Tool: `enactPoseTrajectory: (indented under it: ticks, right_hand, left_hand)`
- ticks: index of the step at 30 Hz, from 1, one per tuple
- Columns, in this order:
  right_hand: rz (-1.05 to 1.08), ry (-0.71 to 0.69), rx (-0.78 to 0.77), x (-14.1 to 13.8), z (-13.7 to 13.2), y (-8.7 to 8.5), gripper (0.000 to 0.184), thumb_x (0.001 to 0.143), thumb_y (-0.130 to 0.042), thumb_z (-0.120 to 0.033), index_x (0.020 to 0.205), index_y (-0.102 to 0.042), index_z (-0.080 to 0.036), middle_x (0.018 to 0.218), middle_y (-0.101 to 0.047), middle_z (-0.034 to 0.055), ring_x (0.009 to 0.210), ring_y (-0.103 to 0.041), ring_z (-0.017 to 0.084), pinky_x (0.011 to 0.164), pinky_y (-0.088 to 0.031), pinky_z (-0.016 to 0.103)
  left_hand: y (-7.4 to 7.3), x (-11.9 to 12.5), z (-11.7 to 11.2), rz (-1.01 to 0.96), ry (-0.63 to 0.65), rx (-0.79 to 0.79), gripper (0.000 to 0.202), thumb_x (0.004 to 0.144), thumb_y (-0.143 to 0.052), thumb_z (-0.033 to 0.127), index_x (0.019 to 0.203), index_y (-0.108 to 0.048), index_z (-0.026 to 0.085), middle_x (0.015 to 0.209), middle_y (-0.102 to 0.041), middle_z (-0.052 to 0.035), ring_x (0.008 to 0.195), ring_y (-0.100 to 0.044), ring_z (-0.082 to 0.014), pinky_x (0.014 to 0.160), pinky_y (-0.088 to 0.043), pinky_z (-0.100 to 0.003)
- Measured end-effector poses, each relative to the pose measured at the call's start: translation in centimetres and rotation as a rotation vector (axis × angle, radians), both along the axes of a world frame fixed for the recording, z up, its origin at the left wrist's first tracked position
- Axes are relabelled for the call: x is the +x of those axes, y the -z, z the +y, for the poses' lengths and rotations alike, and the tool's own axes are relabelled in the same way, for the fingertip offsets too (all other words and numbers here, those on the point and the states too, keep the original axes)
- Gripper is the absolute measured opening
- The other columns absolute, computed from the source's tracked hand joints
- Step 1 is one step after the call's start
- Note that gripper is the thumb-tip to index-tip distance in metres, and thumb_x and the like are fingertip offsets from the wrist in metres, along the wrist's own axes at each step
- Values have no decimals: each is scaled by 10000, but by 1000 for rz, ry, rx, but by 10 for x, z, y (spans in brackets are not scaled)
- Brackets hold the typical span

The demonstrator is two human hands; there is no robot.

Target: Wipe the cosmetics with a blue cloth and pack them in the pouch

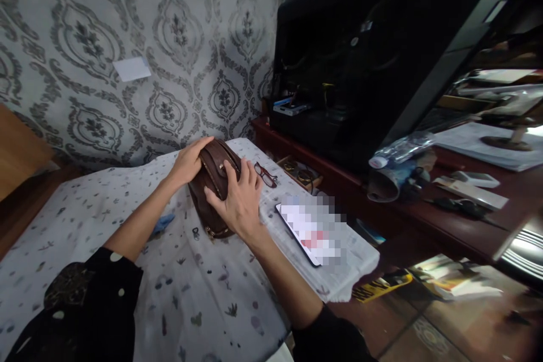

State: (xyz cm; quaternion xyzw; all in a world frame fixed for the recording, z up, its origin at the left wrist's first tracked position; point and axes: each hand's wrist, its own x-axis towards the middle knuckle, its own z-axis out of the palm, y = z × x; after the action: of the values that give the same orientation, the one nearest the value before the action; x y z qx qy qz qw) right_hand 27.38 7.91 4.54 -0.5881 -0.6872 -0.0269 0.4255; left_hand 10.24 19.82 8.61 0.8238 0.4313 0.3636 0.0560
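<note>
A brown leather handbag (202, 197) with zips and a small metal clasp lies on the patterned white cloth (212, 300). My left hand (189, 163) curls over its far left edge and grips it. Across the bag's front, my right hand (240, 198) rests with thumb and fingers spread, a fingertip near the clasp. Its palm hides part of the bag. Beside my right hand is a pair of glasses (265, 175). Closer to me, a phone (303, 235) lies face up, its lit screen partly blurred.
A large black television (352, 62) stands on a dark red cabinet (517, 209) at right. A clear plastic bottle (401, 150) lies on that cabinet. Below the cloth's edge, an open drawer (299, 172) holds small items. Papers (462, 277) lie low at right. Patterned wallpaper (178, 39) covers the wall.
</note>
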Motion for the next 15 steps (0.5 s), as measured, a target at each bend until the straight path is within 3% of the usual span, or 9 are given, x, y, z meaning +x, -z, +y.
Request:
enactPoseTrajectory:
  ticks: [4, 8, 11, 15]
  right_hand:
    - [18, 17, 28, 0, 3, 1, 593, 919, -589, -526, 1413, -569, -198, 1516, -467, 215, 1406, -389, 388, 1110, -335, 576]
    - [22, 18, 45, 0, 4, 2, 500, 959, -542, -451, 1391, -590, -205, 1493, -499, 192, 1382, -409, 366, 1106, -344, 555]
    - [42, 23, 49, 0, 4, 2, 451, 967, -536, -429, 1357, -619, -218, 1461, -532, 171, 1358, -433, 348, 1100, -355, 536]
    - [63, 23, 54, 0, 5, 3, 414, 971, -534, -403, 1326, -642, -219, 1444, -547, 160, 1346, -443, 336, 1092, -365, 517]
  left_hand:
    - [-3, -16, 12, -202, -22, -96, 654, 747, -511, 111, 1380, -614, 242, 1459, -605, -30, 1383, -513, -255, 1221, -339, -439]
    - [0, -37, 32, -510, -302, -254, 465, 731, -597, 191, 1189, -674, 218, 1293, -684, -76, 1268, -591, -279, 1102, -451, -429]
    - [10, -50, 46, -548, -433, -388, 252, 787, -639, 404, 907, -669, 185, 1008, -727, -131, 1043, -674, -319, 889, -546, -456]
    - [22, -58, 61, -560, -438, -606, 494, 750, -627, 693, 721, -608, 200, 685, -672, -102, 663, -656, -272, 614, -547, -416]
